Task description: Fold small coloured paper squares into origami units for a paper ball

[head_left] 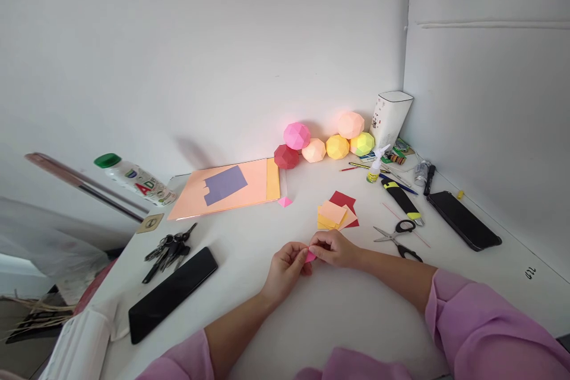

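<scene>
Between the fingertips of both hands is a small piece of pink paper, partly covered by the fingers. My left hand pinches it from the left, and my right hand pinches it from the right. Just beyond the hands lies a loose pile of orange, peach and red paper pieces. A small folded pink paper piece sits farther left, near the stacked paper sheets. To the right of my right hand, scissors rest with their blades apart.
Faceted paper balls stand along the wall. At right are a glue bottle, a utility knife, a black case and a white box. Left hold keys, a black phone and a green-capped bottle.
</scene>
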`<action>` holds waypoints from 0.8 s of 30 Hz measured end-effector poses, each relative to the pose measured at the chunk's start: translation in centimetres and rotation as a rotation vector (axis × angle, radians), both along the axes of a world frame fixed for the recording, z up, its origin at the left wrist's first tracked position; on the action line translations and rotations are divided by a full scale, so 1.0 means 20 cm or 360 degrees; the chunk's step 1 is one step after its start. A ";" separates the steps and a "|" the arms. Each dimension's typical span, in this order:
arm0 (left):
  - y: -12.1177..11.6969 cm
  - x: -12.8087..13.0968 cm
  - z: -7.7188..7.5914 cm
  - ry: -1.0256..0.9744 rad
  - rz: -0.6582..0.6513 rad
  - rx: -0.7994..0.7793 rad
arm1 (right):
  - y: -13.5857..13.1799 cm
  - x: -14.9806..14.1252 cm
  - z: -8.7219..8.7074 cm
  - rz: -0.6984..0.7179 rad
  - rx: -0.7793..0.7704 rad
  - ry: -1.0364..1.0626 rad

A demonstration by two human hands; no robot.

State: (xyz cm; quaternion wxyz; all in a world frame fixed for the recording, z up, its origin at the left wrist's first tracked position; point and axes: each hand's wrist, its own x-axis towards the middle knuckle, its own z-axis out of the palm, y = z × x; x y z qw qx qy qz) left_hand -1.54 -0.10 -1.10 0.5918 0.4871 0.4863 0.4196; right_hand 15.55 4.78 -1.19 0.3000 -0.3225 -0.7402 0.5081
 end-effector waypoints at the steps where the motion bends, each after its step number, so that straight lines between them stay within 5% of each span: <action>1: 0.00 0.00 0.00 0.0008 -0.0002 -0.0004 | 0.00 0.00 0.00 0.0011 0.0011 -0.0016; 24: -0.01 -0.02 -0.03 0.0176 0.0067 0.0137 | -0.01 0.01 0.00 -0.0060 -0.0083 0.0076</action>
